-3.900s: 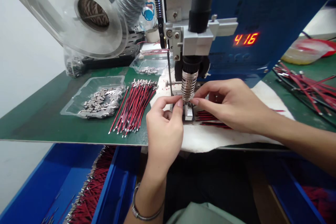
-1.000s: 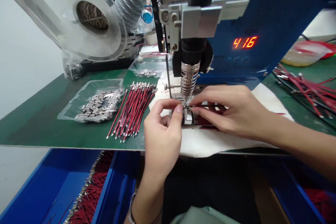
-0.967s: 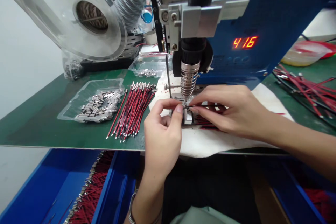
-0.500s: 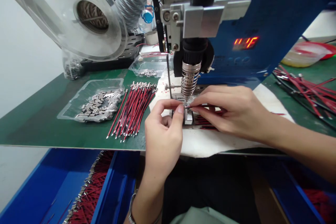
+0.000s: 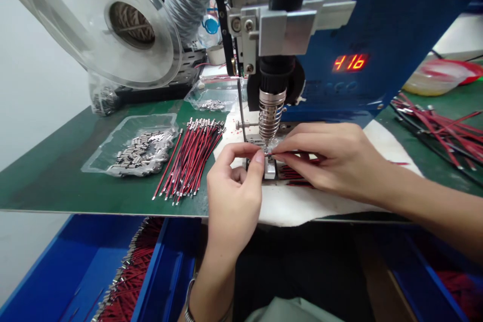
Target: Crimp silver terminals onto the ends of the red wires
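Observation:
Under the soldering iron (image 5: 270, 113) of a blue bench machine, both my hands meet at a small metal holder (image 5: 269, 169). My left hand (image 5: 234, 191) pinches thumb against forefinger just left of the iron's tip; what lies between them is too small and covered to name. From the right, my right hand (image 5: 334, 158) grips a thin red-and-black wire (image 5: 289, 152) between thumb and fingers, its end at the tip. More red-and-black wires (image 5: 294, 175) lie beneath my right hand, partly hidden.
A bundle of wires with metal ends (image 5: 192, 161) lies left of my hands, beside a clear tray of metal connectors (image 5: 141, 151). A large clear reel (image 5: 94, 25) overhangs the left. Blue bins (image 5: 90, 256) sit below the table edge. Loose wires (image 5: 441, 131) lie at right.
Both hands hold nearly the same position at the iron's tip. The view has shifted slightly, and the machine's red display now reads clearly as 416.

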